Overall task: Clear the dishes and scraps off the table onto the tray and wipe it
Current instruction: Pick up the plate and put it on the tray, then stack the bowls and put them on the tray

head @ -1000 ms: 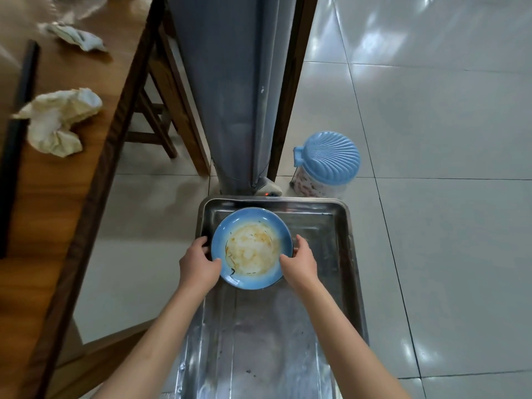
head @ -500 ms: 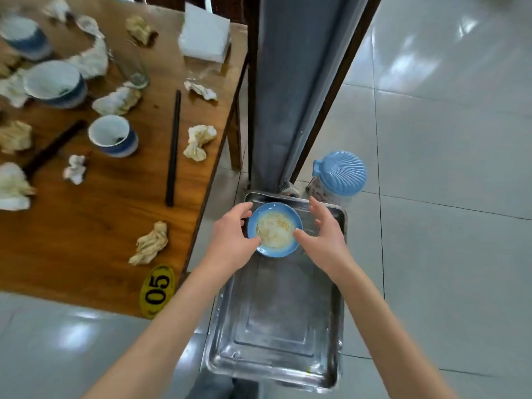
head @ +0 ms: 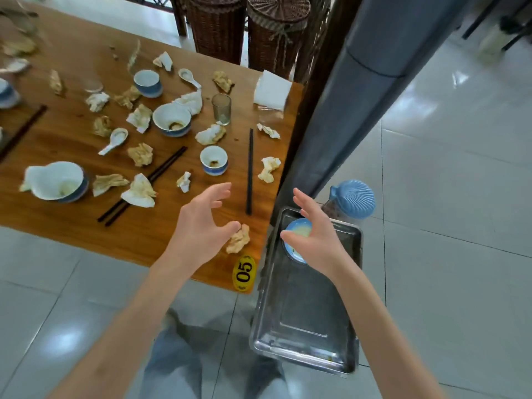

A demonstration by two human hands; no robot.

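Both hands have let go of the round blue plate (head: pixel 298 230), now lying at the far end of the steel tray (head: pixel 302 326); left hand (head: pixel 201 223) and right hand (head: pixel 315 230), fingers released, lift toward the cluttered wooden tabletop (head: pixel 72 226).

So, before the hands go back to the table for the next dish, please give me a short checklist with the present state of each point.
1. Blue plate is lying in the metal tray: ok.
2. Left hand is free, fingers loose, holding nothing: ok.
3. Right hand is free, open above the plate: ok.
4. Tray has bare room for more dishes: ok.
5. Table is cleared: not ok; bowls, cups, spoons, chopsticks and crumpled napkins are on it.
6. Nearest item within easy reach: ok, probably; a crumpled napkin lies beside the left thumb.
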